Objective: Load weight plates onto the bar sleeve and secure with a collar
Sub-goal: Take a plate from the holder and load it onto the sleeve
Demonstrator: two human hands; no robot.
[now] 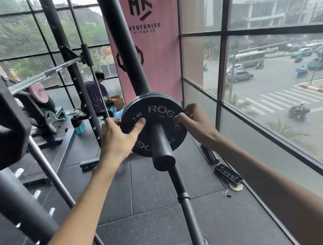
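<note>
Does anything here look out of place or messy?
Nothing damaged. The plate looks square on the bar sleeve between left hand and right hand. A small clip and a pale disc lie loose on the floor by the window.

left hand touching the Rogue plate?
Touching. Head view: the left hand grips the Rogue plate, thumb pressed on its face, fingers behind its rim.
</note>
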